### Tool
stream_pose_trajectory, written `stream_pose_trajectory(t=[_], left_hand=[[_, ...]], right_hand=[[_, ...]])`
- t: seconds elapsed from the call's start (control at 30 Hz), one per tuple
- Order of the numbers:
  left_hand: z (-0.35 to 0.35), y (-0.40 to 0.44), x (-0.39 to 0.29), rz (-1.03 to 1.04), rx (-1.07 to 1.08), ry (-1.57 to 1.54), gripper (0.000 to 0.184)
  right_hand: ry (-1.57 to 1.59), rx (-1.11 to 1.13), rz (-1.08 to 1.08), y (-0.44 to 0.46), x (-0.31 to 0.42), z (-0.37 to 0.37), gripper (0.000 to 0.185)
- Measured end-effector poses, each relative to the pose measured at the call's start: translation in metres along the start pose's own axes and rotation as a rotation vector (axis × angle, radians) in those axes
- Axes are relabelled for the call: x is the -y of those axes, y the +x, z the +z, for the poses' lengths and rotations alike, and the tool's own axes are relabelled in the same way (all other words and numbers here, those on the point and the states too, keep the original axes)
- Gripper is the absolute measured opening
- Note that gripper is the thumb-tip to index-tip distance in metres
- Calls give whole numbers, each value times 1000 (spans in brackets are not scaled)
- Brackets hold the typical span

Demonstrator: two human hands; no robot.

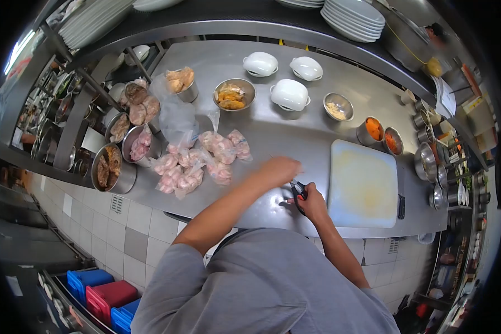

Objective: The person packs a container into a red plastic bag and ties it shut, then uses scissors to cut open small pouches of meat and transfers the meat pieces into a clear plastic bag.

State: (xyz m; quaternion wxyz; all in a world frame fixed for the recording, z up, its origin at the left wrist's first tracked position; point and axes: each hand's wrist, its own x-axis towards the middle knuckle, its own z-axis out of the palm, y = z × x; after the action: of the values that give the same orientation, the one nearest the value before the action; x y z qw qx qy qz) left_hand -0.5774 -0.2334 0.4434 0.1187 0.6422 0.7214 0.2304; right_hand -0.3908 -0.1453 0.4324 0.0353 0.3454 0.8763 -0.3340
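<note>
Black-handled scissors (299, 196) with red on the handle are in my right hand (314, 204), over the steel table just left of the cutting board. My left hand (283, 170) is beside the scissors' blades, blurred; its fingers are too smeared to tell whether they hold anything. To its left lie several clear plastic bags of pink meat (188, 178), some twisted at the top. Behind them is a crumpled clear plastic bag (177, 119). The white cutting board (364, 183) has a yellowish stain in its middle.
Metal pots of meat (125, 178) line the table's left side. A bowl of yellow pieces (234, 94), white lidded dishes (290, 94) and a small bowl (338, 107) stand at the back. Orange food fills containers (373, 129) at right. A plate shelf (234, 34) overhangs the rear.
</note>
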Motion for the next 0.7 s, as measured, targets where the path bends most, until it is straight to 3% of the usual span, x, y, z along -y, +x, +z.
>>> stream_pose_trajectory(t=[0.07,0.13,0.23,0.3,0.37,0.43,0.57,0.63,0.7], left_hand=[[-22,-5,-33,45,-38,-65,22],[-42,-9,-55,-67,-71,-160,32],[-32,-46,-10,-80,-137,-243,40],[-78,-84,7,-583,300,-421,38],[-58,-134,69,-751,147,-544,39],[-48,-159,101,-656,-341,-231,35],[-56,-126,87,-763,-507,-199,39],[-33,-112,100,-515,-527,74,37],[-49,-92,95,-547,-445,-14,36]], right_hand=[[39,-27,-36,10,-16,15,67],[77,-64,-74,13,-27,16,67],[155,-173,-84,6,-44,9,68],[201,-130,-29,-4,-53,-4,69],[187,-141,-15,-13,-56,-10,70],[210,-108,25,-24,-61,-12,71],[255,-159,4,-28,-51,-4,71],[345,-167,-15,-26,-46,-2,74],[356,-180,-51,-28,-31,-13,92]])
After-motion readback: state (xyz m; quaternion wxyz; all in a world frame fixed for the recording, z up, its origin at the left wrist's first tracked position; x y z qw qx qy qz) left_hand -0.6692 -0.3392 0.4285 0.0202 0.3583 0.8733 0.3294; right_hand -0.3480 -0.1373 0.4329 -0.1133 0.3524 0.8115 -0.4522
